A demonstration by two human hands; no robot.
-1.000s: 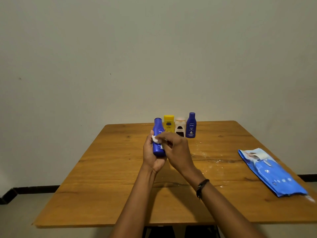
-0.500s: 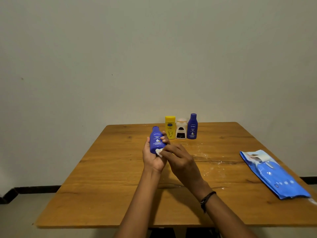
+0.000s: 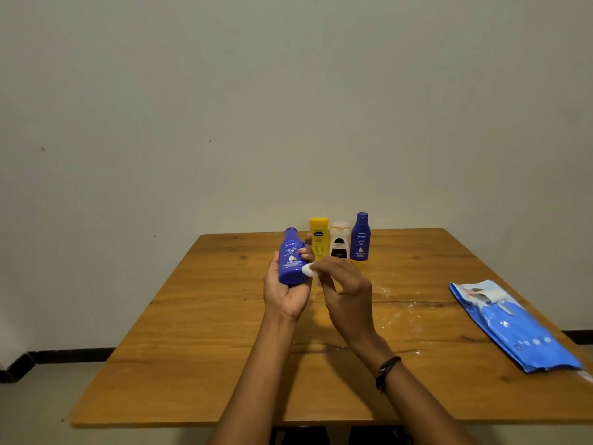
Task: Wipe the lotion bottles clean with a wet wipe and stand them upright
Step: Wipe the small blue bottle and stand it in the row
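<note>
My left hand grips a blue lotion bottle above the table's middle, cap up and leaning slightly left, label toward me. My right hand pinches a small balled white wet wipe against the bottle's lower right side. Behind them, three bottles stand upright in a row near the far edge: a yellow bottle, a white bottle with a dark label, and a second blue bottle.
The wooden table carries white smears and specks right of centre. A blue wet wipe pack lies at the right edge with its flap lifted. A plain wall rises behind the table.
The bottle has turned in my left hand so its label faces me. My right hand slid the wipe from the upper body down to the lower right side.
</note>
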